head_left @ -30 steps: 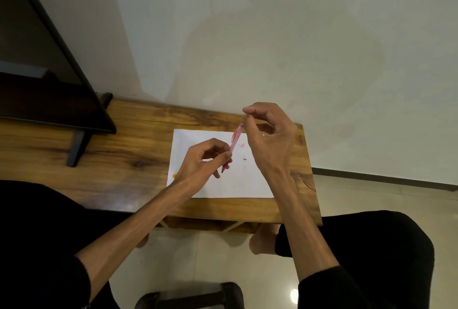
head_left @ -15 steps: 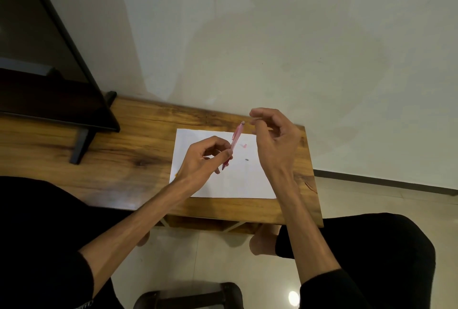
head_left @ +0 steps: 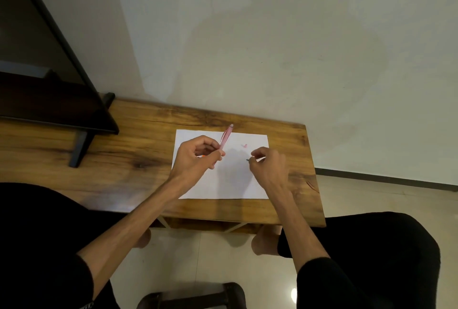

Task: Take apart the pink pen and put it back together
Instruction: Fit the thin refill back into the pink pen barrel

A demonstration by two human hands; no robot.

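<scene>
My left hand point(head_left: 198, 157) grips the lower end of the pink pen barrel point(head_left: 226, 137), which points up and away over the white paper sheet point(head_left: 223, 184). My right hand point(head_left: 269, 167) is down on the sheet to the right, its fingertips pinched at a small dark part point(head_left: 247, 159) lying on the paper. A small pink piece point(head_left: 244, 145) rests on the sheet between the hands. A bit of orange point(head_left: 202, 156) shows under my left palm.
The sheet lies at the right end of a wooden table point(head_left: 124, 160). A dark screen on a black stand point(head_left: 81, 140) stands at the left. A dark stool point(head_left: 193, 296) sits on the floor between my knees.
My right hand let go of the pen's top end and dropped to the paper at the small dark part. My left hand kept the barrel, which now stands free at its upper end.
</scene>
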